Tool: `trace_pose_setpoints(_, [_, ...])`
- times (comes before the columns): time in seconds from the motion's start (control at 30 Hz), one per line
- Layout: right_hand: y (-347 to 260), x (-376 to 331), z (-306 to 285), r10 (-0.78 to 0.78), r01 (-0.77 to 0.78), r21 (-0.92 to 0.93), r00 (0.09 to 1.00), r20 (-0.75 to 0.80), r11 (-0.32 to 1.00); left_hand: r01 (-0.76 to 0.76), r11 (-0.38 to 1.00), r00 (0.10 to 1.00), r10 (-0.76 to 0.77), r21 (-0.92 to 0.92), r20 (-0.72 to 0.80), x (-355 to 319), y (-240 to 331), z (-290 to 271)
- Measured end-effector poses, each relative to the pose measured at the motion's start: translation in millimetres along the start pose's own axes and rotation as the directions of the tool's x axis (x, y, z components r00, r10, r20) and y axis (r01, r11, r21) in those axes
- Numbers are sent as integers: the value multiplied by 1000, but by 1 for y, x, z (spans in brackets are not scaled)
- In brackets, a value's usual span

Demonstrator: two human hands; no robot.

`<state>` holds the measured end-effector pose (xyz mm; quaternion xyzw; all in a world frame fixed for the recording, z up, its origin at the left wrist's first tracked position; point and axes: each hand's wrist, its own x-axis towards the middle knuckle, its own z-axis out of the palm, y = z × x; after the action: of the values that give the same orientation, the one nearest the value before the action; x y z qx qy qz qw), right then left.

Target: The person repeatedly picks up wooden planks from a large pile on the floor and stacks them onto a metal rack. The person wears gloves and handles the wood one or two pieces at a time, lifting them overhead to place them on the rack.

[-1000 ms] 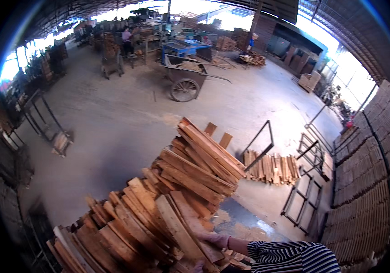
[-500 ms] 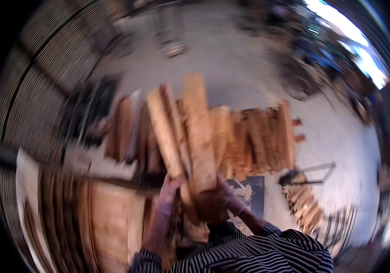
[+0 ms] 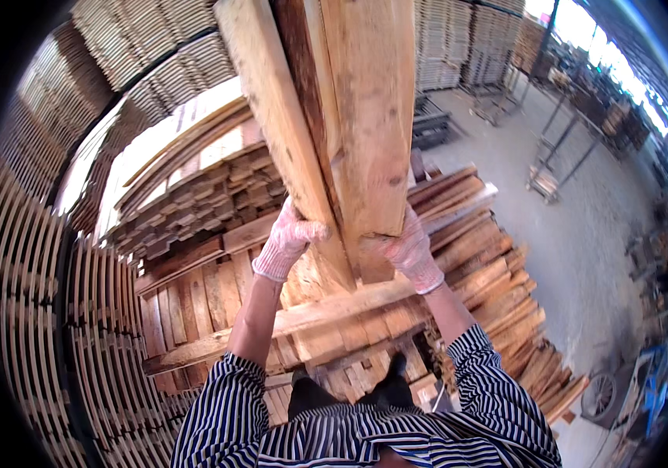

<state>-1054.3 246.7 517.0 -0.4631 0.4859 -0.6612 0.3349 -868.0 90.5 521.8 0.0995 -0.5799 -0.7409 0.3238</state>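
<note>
Both my hands wear pale pinkish gloves and grip a bundle of long rough wooden boards [image 3: 373, 132] that rises away from me toward the top of the view. My left hand [image 3: 291, 240] closes on the narrower, lighter board [image 3: 271, 93] at the bundle's left side. On the right edge of the widest board, low down, my right hand [image 3: 412, 251] is clamped, its fingertips partly hidden. A dark, bark-edged strip [image 3: 300, 70] shows between the boards. Below the bundle's near ends lies a layer of planks [image 3: 217, 292], with one long board [image 3: 271, 331] laid across it.
Loose boards [image 3: 497, 288] jut out in a stack on my right. A lumber pile [image 3: 209, 187] stands at the far left, and tall racks of stacked slats [image 3: 22, 257] line the left side. Grey concrete floor [image 3: 521, 148], a wheel [image 3: 599, 394] and a metal trolley [image 3: 544, 183] are to the right.
My view has swung left toward the slat racks and lumber piles. The held boards are now closer and higher in view, both hands still on them.
</note>
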Motion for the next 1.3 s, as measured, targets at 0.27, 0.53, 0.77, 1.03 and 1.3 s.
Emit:
trace_pose_setpoints(0.27, [131,58,73,98,-58,-326,989,110,944,104,731,982,31,675,-185,-51,-73,-144])
trace_pose_setpoints(0.53, [51,84,186,256,61,-696,904,343,715,16,912,797,236,411,-555,-126,4,-147])
trace_pose_setpoints(0.77, [109,-3,299,215,-203,-84,810,545,976,210,970,558,-14,124,-830,-277,41,-218])
trace_pose_setpoints(1.03, [204,-35,387,570,-390,-783,819,-56,484,710,704,376,-408,-24,-832,-458,45,-462])
trace_pose_setpoints(1.3, [202,-27,473,499,-60,-996,862,-85,-66,197,977,525,-170,-75,-834,-465,4,-515])
